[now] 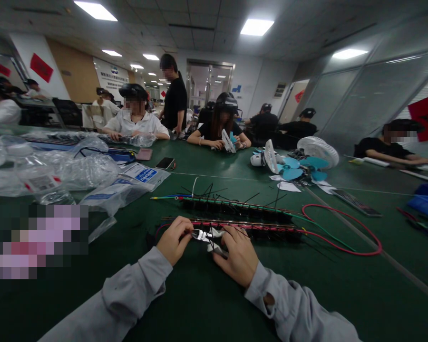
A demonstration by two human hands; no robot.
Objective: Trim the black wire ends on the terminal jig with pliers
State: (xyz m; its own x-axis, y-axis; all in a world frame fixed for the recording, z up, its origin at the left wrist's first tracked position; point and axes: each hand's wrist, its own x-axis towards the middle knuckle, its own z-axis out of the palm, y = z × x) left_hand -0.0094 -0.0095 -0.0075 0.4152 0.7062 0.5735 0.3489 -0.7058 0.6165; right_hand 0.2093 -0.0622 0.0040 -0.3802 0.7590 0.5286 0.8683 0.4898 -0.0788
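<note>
My right hand (238,254) is closed around the pale handles of what looks like a small hand tool (204,235), whose silver end points left. At that silver end, the thumb and fingers of my left hand (176,240) are pinched together; what they hold is too small to make out. Just beyond both hands lies a black wire bundle (271,232) with red wires along it, partly hidden by my fingers. Behind it is a second black bundle (235,207) with a green wire and thin black ties sticking up.
Clear plastic bags (78,171) and a printed bag (128,183) lie left, near a phone (165,163). A red cable loop (381,244) is at right. Fan parts (290,168) lie beyond. Several people sit around; one across the table holds a white-and-blue fan part (228,141).
</note>
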